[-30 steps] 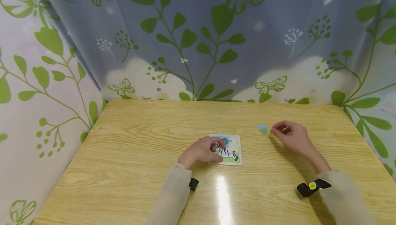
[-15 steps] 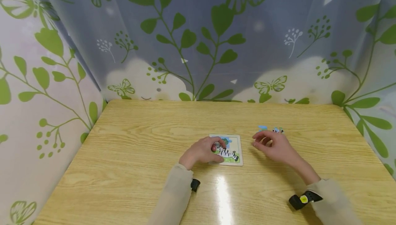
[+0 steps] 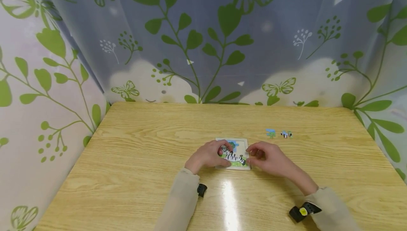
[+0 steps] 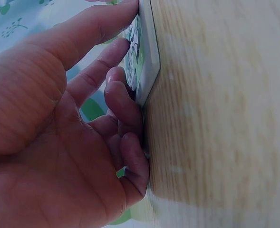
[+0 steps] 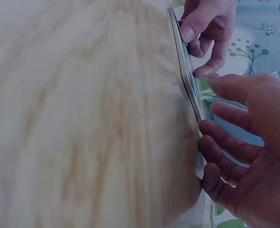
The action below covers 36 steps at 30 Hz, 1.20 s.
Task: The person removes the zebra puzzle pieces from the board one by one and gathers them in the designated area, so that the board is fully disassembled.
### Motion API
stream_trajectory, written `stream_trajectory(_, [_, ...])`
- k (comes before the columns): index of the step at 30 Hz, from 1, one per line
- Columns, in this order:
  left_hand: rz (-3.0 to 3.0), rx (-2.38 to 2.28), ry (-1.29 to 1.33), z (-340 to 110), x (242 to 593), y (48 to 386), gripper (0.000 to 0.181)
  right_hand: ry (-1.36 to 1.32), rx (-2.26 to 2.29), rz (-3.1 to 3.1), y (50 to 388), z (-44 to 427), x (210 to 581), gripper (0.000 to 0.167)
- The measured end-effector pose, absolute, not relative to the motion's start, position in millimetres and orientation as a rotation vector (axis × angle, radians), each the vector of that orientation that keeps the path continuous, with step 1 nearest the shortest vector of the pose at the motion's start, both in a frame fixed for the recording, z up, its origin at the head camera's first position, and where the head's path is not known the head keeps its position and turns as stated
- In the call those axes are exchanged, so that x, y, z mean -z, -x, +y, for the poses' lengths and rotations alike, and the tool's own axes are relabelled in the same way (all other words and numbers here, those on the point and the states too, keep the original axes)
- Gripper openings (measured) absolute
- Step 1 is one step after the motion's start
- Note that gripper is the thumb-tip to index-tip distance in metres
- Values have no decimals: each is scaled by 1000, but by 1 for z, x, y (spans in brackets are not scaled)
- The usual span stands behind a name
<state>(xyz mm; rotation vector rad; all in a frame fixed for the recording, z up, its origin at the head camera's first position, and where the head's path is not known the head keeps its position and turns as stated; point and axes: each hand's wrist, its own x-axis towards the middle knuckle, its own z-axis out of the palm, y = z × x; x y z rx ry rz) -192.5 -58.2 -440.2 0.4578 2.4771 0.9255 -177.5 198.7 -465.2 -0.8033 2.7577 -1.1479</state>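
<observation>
A small square zebra puzzle point(image 3: 235, 157) in a pale frame lies flat on the table. My left hand point(image 3: 207, 155) holds it from the left: the thumb rests at the near edge and the index finger on the picture. In the left wrist view, other fingers of the left hand point(image 4: 78, 118) curl against the frame's side point(image 4: 151, 66). My right hand point(image 3: 268, 158) is at the puzzle's right edge, fingers loosely bent and apart from the thumb. The right wrist view shows nothing between the fingers of the right hand point(image 5: 254, 142). Both hands partly cover the frame.
Two loose puzzle pieces lie beyond the right hand: a blue and green piece point(image 3: 270, 133) and a piece with black-and-white stripes point(image 3: 286, 134). The wooden table point(image 3: 133, 174) meets a leaf-patterned curtain point(image 3: 203, 58) at its back edge.
My right hand has moved left and nearer, from beside the loose pieces to the puzzle's right edge, uncovering the striped piece. The left hand has stayed on the puzzle.
</observation>
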Motion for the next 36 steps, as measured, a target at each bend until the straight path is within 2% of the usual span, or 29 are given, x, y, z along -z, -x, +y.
stream_trajectory(7, [2486,-921,-453,-57,441,192,32,821,1003,2768,178,193,466,30])
stream_trajectory(36, [2482,-947,-386,-56,441,191,34,728,1077,2705,175,187,464,23])
